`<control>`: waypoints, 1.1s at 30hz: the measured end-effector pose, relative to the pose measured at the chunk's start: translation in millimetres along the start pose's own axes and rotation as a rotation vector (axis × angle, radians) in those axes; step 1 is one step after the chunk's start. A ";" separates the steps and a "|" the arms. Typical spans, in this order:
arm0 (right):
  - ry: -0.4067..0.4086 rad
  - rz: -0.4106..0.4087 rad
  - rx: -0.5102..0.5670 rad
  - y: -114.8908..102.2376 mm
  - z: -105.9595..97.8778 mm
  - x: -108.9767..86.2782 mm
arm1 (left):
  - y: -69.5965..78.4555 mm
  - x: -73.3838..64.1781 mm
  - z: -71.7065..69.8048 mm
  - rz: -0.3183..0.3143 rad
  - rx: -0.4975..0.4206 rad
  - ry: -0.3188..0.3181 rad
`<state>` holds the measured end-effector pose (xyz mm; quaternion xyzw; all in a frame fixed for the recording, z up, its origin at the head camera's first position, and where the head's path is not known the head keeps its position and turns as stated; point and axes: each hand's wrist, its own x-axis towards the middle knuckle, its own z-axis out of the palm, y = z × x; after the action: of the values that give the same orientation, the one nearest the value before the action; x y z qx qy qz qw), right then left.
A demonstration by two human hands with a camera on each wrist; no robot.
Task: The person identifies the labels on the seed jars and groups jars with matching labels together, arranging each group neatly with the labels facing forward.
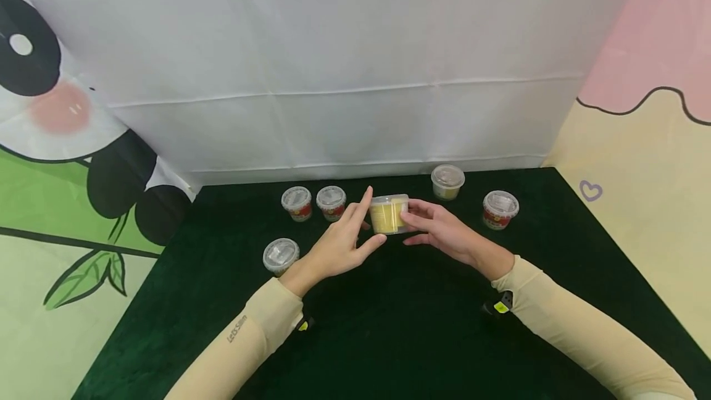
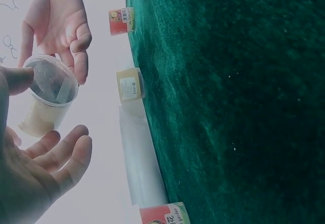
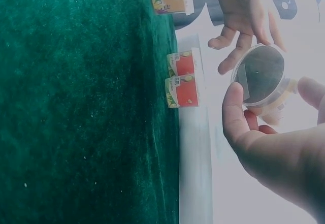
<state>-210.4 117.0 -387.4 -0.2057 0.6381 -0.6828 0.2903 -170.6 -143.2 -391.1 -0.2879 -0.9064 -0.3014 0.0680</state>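
A small plastic tub point(image 1: 389, 215) with a yellow band and a clear lid is held up over the table, slightly tilted. My right hand point(image 1: 444, 230) holds it from the right, thumb on the near side and fingers around the back. In the right wrist view that thumb lies at the rim of the tub's see-through round end point(image 3: 261, 74). My left hand point(image 1: 341, 242) is at the tub's left side, index finger pointing up and thumb stretched out below. From the left wrist view, one left digit overlaps the tub point(image 2: 43, 115) while the other fingers are spread.
Two red-labelled tubs, one point(image 1: 297, 204) beside another point(image 1: 331, 204), stand at the back left. Another tub point(image 1: 281, 256) is partly behind my left wrist. On the right are a yellowish tub point(image 1: 447, 182) and a red-labelled tub point(image 1: 500, 209). White cloth point(image 1: 355, 128) hangs behind the dark green tabletop point(image 1: 389, 326).
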 end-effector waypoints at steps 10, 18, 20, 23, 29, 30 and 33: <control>-0.015 0.018 0.033 3.4 2.5 3.1 | -2.2 -4.1 -0.3 -0.008 -0.008 -0.005; -0.063 -0.011 0.067 -5.9 0.3 -1.1 | 4.4 4.0 -1.5 0.007 -0.063 0.026; -0.064 -0.017 0.070 -7.7 1.3 -0.8 | 5.2 4.8 -2.3 0.010 -0.068 0.032; -0.041 -0.017 0.084 -9.3 3.2 -0.7 | 5.9 6.0 -2.0 0.013 -0.067 0.043; -0.014 -0.004 0.100 -9.8 9.9 -0.4 | 8.8 8.1 2.3 0.024 -0.036 0.076; -0.019 -0.003 0.102 -10.0 11.5 -0.3 | 9.6 8.1 3.2 0.024 -0.038 0.078; -0.031 0.000 0.110 -10.9 15.3 0.2 | 11.9 8.5 5.5 0.024 -0.068 0.080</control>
<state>-202.1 105.6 -375.2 -0.1997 0.5953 -0.7135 0.3110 -170.7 -128.1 -386.9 -0.2885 -0.8888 -0.3423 0.0982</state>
